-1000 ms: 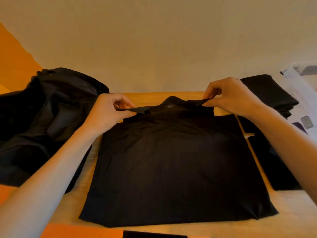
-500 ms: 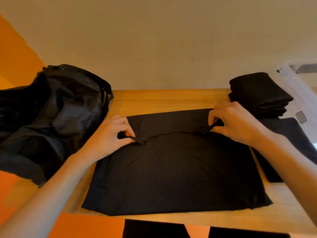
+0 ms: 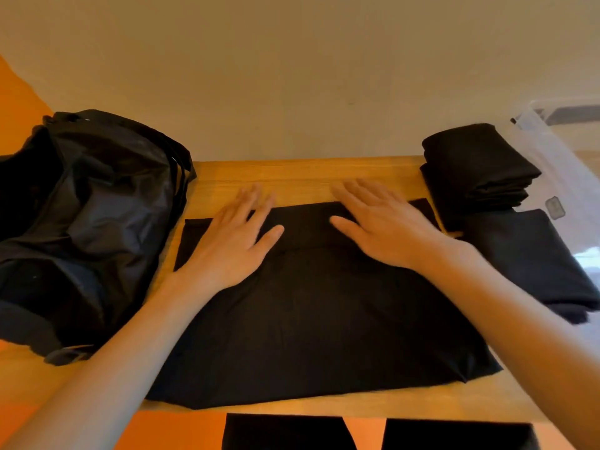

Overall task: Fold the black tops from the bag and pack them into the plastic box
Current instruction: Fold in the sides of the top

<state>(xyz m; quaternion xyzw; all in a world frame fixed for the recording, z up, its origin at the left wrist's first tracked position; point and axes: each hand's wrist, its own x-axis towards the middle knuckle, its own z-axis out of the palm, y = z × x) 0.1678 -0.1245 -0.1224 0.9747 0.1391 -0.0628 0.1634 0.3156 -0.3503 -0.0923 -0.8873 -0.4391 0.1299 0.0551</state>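
Note:
A black top (image 3: 311, 319) lies flat on the wooden table (image 3: 292, 175), its far edge folded toward me into a band. My left hand (image 3: 233, 241) rests palm down on the left part of that band with straight fingers. My right hand (image 3: 380, 228) lies flat on the right part, fingers spread. The black bag (image 3: 84, 222) slumps at the table's left end. A stack of folded black tops (image 3: 474, 170) sits at the far right, another folded black piece (image 3: 532, 258) in front of it. The clear plastic box (image 3: 552, 147) shows at the right edge.
A plain wall rises right behind the table. The table's near edge runs along the bottom, with an orange floor and dark trouser legs (image 3: 285, 433) below it. A bare strip of wood lies between the top and the wall.
Both hands have let go of the pinched collar edge and now lie flat on the folded band. The view has shifted slightly.

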